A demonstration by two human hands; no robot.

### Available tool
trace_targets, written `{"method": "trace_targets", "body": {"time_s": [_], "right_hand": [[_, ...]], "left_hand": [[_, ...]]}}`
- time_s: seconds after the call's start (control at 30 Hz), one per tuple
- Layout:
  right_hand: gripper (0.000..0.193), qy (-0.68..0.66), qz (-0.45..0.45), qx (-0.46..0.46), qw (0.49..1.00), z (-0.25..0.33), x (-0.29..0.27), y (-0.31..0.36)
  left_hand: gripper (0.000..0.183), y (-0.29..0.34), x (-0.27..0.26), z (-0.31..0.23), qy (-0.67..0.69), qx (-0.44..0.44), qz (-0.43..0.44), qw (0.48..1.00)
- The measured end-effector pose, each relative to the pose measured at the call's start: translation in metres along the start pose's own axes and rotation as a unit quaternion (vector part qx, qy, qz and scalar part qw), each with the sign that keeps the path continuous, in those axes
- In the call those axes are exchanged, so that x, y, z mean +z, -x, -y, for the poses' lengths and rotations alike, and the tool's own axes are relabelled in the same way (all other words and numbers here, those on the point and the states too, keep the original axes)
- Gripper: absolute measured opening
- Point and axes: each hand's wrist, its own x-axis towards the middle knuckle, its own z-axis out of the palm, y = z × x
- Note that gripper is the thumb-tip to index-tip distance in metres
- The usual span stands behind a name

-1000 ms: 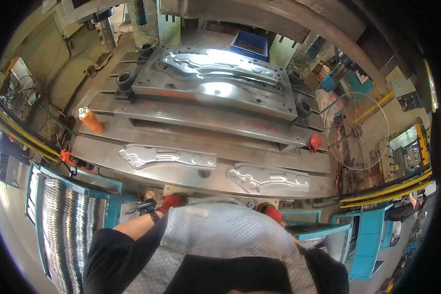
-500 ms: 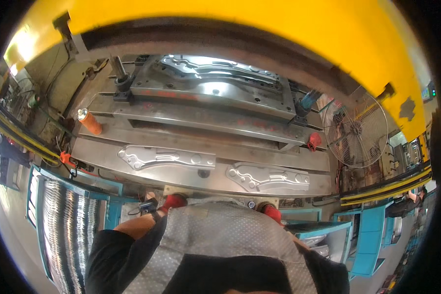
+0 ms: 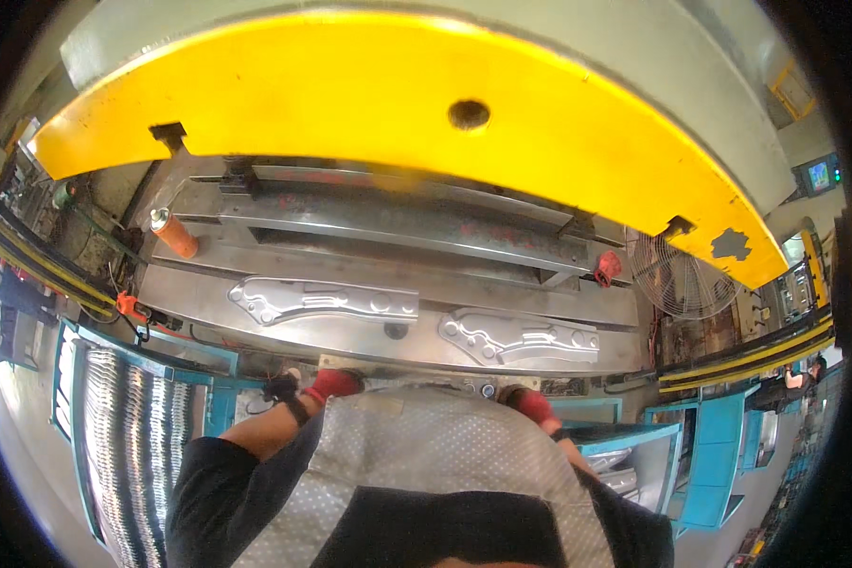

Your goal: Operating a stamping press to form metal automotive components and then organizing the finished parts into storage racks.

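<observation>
My left hand (image 3: 334,383), in a red glove, is at the left end of a cream control panel (image 3: 331,362) below the press table's front edge. At the panel's right end is my right hand (image 3: 532,405), also red-gloved. The fingers of both hands are too hidden to make out. Two shaped grey sheet-metal parts lie on the table beyond my hands: the left metal part (image 3: 322,303) and the right metal part (image 3: 521,338). Neither hand touches them. The yellow press ram (image 3: 350,95) covers most of the lower die (image 3: 398,220).
An orange spray can (image 3: 174,233) stands at the table's left, a red cloth-like bundle (image 3: 608,269) at its right. Beyond is a wire-guarded fan (image 3: 686,275). A blue rack (image 3: 76,426) of stacked metal parts is at left; a blue cart (image 3: 715,454) stands right.
The yellow ram has come down over the die and hides the bright metal part that lay on it. My right hand has shifted slightly; the two parts on the table stay put.
</observation>
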Motion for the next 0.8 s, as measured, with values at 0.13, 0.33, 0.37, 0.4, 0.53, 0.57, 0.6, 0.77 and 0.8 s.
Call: {"method": "trace_targets", "body": {"time_s": [0.13,0.33,0.37,0.4,0.53,0.57,0.6,0.77,0.8], "right_hand": [[0.025,-0.009,0.046,-0.259,0.965,0.045,-0.067,-0.005],[0.029,-0.116,0.04,-0.024,0.992,0.146,-0.135,0.017],[0.029,-0.114,0.038,-0.028,0.992,0.15,-0.138,0.02],[0.029,-0.125,0.036,-0.032,0.991,0.151,-0.136,0.026],[0.032,-0.157,-0.001,0.02,0.987,0.155,-0.129,0.044],[0.037,-0.172,0.027,0.05,0.983,0.158,-0.141,0.049],[0.037,-0.183,0.023,0.072,0.98,0.156,-0.141,0.054],[0.039,-0.233,-0.007,0.14,0.962,0.131,-0.096,0.079],[0.039,-0.24,-0.011,0.149,0.959,0.131,-0.087,0.085]], "left_hand": [[0.023,-0.06,-0.167,-0.085,-0.009,-0.003,0.26,0.965],[0.036,-0.235,-0.318,-0.116,-0.03,0.117,-0.287,0.95],[0.043,-0.269,-0.337,-0.1,-0.063,0.249,-0.367,0.894],[0.046,-0.297,-0.357,-0.098,-0.088,0.185,-0.318,0.926],[0.066,-0.387,-0.387,-0.062,-0.279,0.024,-0.258,0.925],[0.066,-0.4,-0.388,-0.06,-0.275,0.033,-0.254,0.927],[0.074,-0.413,-0.392,-0.062,-0.273,-0.035,-0.182,0.944],[0.077,-0.453,-0.393,-0.034,-0.244,-0.12,-0.042,0.961],[0.074,-0.455,-0.39,-0.028,-0.266,-0.069,-0.08,0.958]]}}
